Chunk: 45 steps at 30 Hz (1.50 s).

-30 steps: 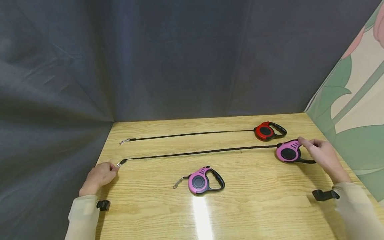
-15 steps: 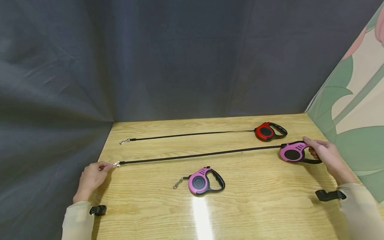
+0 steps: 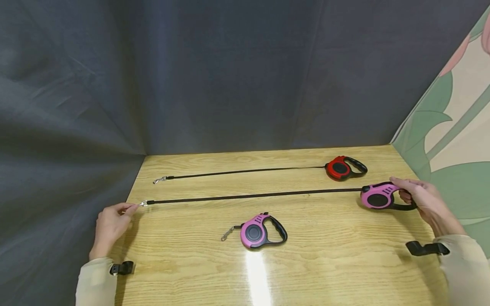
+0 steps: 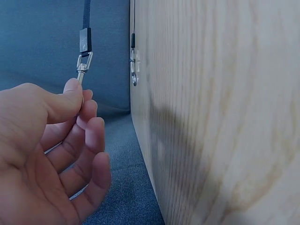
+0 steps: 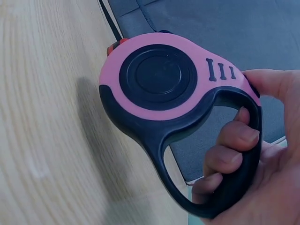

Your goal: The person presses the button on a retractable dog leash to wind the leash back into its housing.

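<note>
My right hand [image 3: 425,199] grips the black handle of a pink retractable dog leash [image 3: 377,196], fingers through the loop and thumb on top of the casing. In the right wrist view the casing [image 5: 157,77] hangs off the table with its shadow beside it. Its black strap [image 3: 252,196] runs straight and taut to the left. At that end my left hand [image 3: 111,223] pinches the silver snap hook [image 4: 81,70] between thumb and index finger, the other fingers loosely bent. A second pink leash [image 3: 253,231] lies front centre, its strap drawn in and its hook [image 3: 227,233] showing.
Behind the taut strap lies a red retractable leash [image 3: 339,168], its strap [image 3: 245,171] stretched along the table to a hook [image 3: 160,179] at the left. Dark cloth [image 3: 229,76] hangs behind and left of the wooden table [image 3: 325,263]. A flowered panel [image 3: 459,140] borders the right.
Both hands have moved apart, the left hand leftward with the hook and the right hand rightward with the pink leash. The strap between them has straightened and lengthened.
</note>
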{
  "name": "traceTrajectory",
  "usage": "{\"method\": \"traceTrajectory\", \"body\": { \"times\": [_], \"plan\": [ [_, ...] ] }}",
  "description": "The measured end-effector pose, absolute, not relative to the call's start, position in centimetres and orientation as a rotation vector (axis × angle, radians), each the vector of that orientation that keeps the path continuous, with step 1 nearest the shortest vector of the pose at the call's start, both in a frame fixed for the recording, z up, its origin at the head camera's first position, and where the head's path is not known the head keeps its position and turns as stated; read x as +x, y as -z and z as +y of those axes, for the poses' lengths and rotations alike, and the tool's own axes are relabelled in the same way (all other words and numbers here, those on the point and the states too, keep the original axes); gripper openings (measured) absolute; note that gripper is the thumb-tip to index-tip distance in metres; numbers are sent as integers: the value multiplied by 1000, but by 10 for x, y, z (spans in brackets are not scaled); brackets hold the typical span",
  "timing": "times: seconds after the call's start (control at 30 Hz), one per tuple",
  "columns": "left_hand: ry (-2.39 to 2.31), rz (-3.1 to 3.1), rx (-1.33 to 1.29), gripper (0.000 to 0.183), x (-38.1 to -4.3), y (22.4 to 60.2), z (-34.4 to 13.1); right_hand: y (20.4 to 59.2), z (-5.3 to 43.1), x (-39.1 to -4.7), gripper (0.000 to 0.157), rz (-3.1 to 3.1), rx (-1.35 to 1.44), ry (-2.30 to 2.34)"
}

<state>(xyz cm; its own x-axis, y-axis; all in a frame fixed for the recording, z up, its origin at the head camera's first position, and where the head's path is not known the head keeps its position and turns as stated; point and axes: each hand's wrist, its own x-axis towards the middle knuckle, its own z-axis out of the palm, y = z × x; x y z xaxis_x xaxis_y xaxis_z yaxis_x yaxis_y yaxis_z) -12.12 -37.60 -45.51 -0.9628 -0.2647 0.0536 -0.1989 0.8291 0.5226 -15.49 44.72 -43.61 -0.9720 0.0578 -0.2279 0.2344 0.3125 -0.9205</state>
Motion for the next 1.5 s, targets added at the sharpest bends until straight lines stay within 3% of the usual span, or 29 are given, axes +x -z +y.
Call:
{"method": "traceTrajectory", "body": {
  "times": [0.23, 0.53, 1.0, 1.5],
  "plan": [
    [780, -2845, 357, 38, -121, 454, -375, 435, 446, -152, 47, 2426, 344, 1685],
    [770, -2814, 341, 35, -124, 454, -370, 434, 446, -149, 29, 2051, 268, 2245],
    [821, -2797, 359, 35, -123, 456, -368, 440, 443, -147, 14, 2068, 193, 2223],
    [832, -2786, 351, 35, -125, 458, -366, 437, 434, -150, 12, 2101, 244, 2215]
  ]
}}
